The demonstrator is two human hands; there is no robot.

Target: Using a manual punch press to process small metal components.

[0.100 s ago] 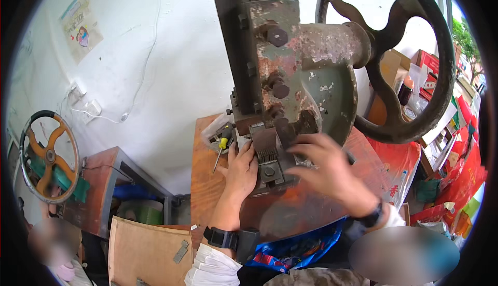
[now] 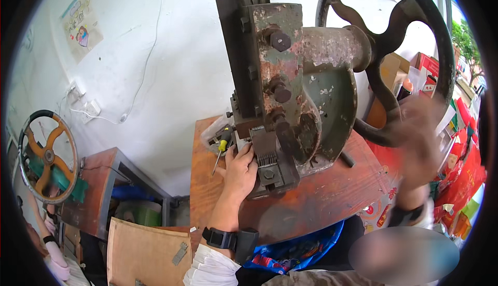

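A worn hand press (image 2: 282, 78) with chipped green paint stands on the reddish-brown wooden table (image 2: 270, 223). My left hand (image 2: 241, 174) lies along the left side of its die block (image 2: 270, 174), fingers stretched out and thumb apart. Those fingertips touch beside a small pale piece (image 2: 241, 141), partly hidden, whose kind I cannot make out. A comb-like row of thin metal teeth (image 2: 267, 159) shows at the die. My right hand (image 2: 420, 135), smeared by motion, is at the lower right rim of the large black handwheel (image 2: 446, 68); whether it grips the rim cannot be seen.
A yellow-handled screwdriver (image 2: 223, 145) lies left of the press by a clear bag of parts. Lower left is a wooden board (image 2: 148, 249) with small metal pieces. Another person's arm (image 2: 39, 223) is near a second handwheel (image 2: 49, 156). Boxes and red bags (image 2: 461, 172) crowd the right.
My right hand has swung from beside the die up and right to the handwheel. My left hand stays at the die.
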